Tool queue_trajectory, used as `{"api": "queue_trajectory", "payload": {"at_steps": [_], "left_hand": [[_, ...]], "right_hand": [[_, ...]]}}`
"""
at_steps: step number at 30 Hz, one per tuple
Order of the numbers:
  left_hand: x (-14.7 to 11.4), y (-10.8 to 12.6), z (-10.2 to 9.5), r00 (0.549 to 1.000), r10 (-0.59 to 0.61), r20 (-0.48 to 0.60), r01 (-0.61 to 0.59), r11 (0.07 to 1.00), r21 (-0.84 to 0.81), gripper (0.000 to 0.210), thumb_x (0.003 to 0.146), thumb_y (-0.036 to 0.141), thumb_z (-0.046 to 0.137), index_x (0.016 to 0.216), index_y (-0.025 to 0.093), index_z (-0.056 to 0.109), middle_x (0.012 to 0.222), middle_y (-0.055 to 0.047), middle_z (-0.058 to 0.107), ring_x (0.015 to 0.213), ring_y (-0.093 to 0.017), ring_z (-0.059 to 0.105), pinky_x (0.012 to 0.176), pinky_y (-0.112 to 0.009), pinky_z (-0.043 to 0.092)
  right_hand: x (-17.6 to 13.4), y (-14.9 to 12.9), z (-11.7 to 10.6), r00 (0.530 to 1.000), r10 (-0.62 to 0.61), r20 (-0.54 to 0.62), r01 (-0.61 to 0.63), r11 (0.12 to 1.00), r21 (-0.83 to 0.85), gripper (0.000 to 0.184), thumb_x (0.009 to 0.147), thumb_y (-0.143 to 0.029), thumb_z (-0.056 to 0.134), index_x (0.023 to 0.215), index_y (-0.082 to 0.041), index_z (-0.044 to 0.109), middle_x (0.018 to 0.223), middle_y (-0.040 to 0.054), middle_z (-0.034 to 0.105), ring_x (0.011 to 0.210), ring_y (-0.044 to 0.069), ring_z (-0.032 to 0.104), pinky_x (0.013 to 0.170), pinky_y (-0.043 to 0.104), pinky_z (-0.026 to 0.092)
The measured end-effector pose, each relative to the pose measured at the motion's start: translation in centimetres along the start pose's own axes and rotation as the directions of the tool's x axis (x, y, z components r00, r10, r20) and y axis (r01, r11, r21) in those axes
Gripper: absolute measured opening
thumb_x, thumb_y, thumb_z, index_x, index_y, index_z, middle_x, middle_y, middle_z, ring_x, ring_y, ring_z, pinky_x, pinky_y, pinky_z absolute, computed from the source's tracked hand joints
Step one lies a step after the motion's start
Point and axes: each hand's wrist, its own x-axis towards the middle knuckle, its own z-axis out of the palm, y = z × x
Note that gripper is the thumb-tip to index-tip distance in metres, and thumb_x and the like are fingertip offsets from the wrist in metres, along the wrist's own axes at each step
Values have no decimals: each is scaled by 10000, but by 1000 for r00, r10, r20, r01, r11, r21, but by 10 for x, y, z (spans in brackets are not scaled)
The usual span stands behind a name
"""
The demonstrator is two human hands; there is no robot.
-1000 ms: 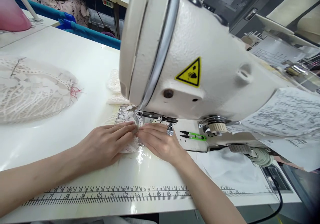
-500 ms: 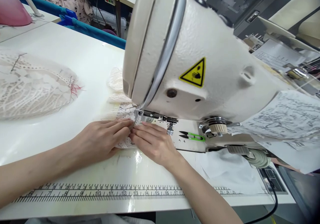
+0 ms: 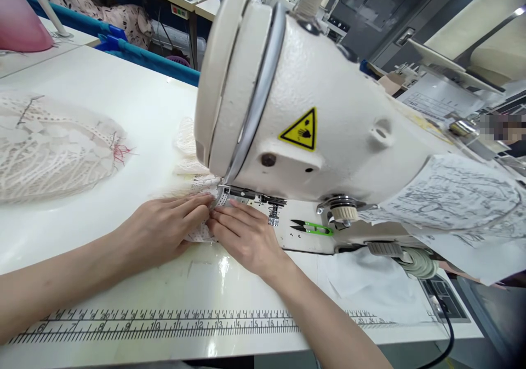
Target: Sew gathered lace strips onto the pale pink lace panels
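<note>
White lace fabric [image 3: 201, 232] lies under the head of a cream sewing machine [image 3: 329, 95], with a dotted lace edge close to the presser foot. My left hand [image 3: 164, 226] is closed on the lace, fingers pointing right; its thumb is hidden. Just right of it, my right hand [image 3: 246, 237] rests with its fingers stretched flat on the lace, their tips meeting the left fingertips. More gathered lace [image 3: 187, 144] sits behind the machine head. Both hands are in front of the needle area, which the machine head partly hides.
Green thread snips [image 3: 312, 228] lie on the machine bed to the right. A separate lace piece [image 3: 57, 155] with red threads is at left. A printed ruler [image 3: 164, 325] runs along the table's front. White cloth [image 3: 378, 281] and hanging paper [image 3: 460, 193] are at right.
The view has shifted slightly, so the machine appears farther left and lower. Both hands stay on the lace beside the presser foot, with little visible movement.
</note>
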Motion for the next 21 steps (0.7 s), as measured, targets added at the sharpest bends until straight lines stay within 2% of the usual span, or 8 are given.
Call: {"api": "queue_trajectory", "payload": {"at_steps": [5, 11, 14, 17, 21], "left_hand": [[2, 0, 4, 997, 6, -71, -5, 1000, 11, 375, 886, 87, 435, 1204, 147, 625, 1247, -128, 759, 1162, -269, 738, 983, -378, 629], [0, 2, 9, 997, -2, -78, 5, 1000, 29, 341, 933, 126, 444, 1205, 150, 648, 1336, -146, 725, 1242, -283, 702, 1033, -401, 611], [0, 3, 8, 997, -12, -80, 14, 1000, 25, 397, 938, 132, 449, 1280, 142, 650, 1368, -147, 710, 1270, -290, 685, 1040, -412, 609], [2, 2, 6, 997, -4, -75, 5, 1000, 16, 455, 959, 184, 471, 1385, 157, 633, 1380, -124, 707, 1276, -293, 682, 1052, -430, 606], [3, 2, 8, 997, 14, -78, -11, 999, 36, 451, 1005, 251, 444, 1401, 168, 644, 1385, -107, 703, 1292, -287, 671, 1072, -438, 596]], "right_hand": [[-3, 1, 2, 999, 33, 4, -33, 999, 1, 269, 994, -9, 575, 948, -213, 746, 1041, -32, 820, 1084, 110, 742, 1139, 288, 531], [-6, 4, 2, 998, 64, 29, -65, 997, 28, 230, 1015, -57, 594, 973, -213, 758, 1097, -5, 816, 1114, 133, 742, 1124, 319, 548], [-7, 5, -1, 997, 75, 31, -76, 997, 30, 223, 1021, -54, 581, 1018, -192, 757, 1120, 13, 811, 1137, 145, 736, 1113, 322, 555], [-8, 7, -3, 992, 87, 96, -92, 995, 40, 236, 1012, -42, 579, 1062, -195, 753, 1146, 15, 804, 1179, 150, 720, 1076, 310, 575], [-9, 8, -5, 984, 105, 141, -111, 993, 36, 231, 1023, -62, 573, 1078, -211, 741, 1172, 13, 797, 1207, 150, 705, 1072, 312, 571]]}}
